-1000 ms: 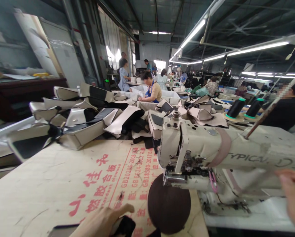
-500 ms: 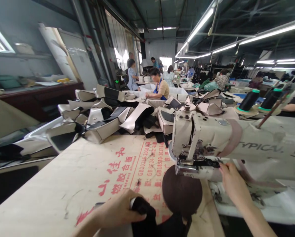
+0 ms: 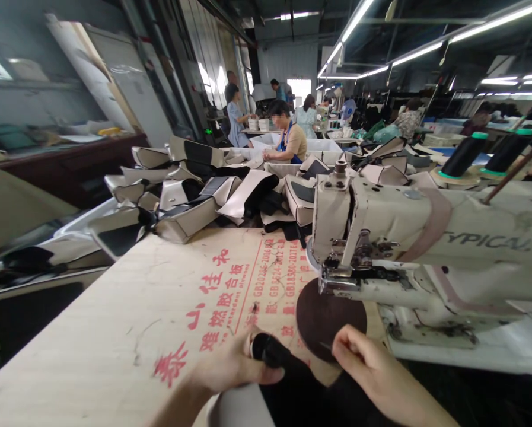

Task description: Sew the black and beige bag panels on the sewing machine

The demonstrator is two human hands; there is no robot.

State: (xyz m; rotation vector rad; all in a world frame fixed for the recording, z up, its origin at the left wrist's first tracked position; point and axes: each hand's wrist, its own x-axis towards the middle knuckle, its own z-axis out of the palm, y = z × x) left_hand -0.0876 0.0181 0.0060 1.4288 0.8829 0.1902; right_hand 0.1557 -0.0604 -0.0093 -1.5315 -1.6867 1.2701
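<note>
At the bottom middle, my left hand (image 3: 243, 365) is closed round the edge of a black and light-coloured piece (image 3: 301, 391), thumb on top. My right hand (image 3: 359, 362) is at the right side of that black material, fingers pinched together; whatever is between its fingertips is too small to make out. Just beyond it lies a dark brown round disc (image 3: 325, 314) on the plywood board (image 3: 127, 320). Behind the disc stands a white sewing machine (image 3: 408, 225), its arm free of either hand.
Light and black sewn pieces (image 3: 190, 219) are heaped across the back of the board. Two black thread cones (image 3: 464, 155) stand behind the machine. A person in a blue apron (image 3: 292, 142) sits beyond the heap, with other people farther back.
My right hand has left the machine's arm and come down left to the black material. My left hand, still holding the piece, is slightly farther right. The view has shifted a little.
</note>
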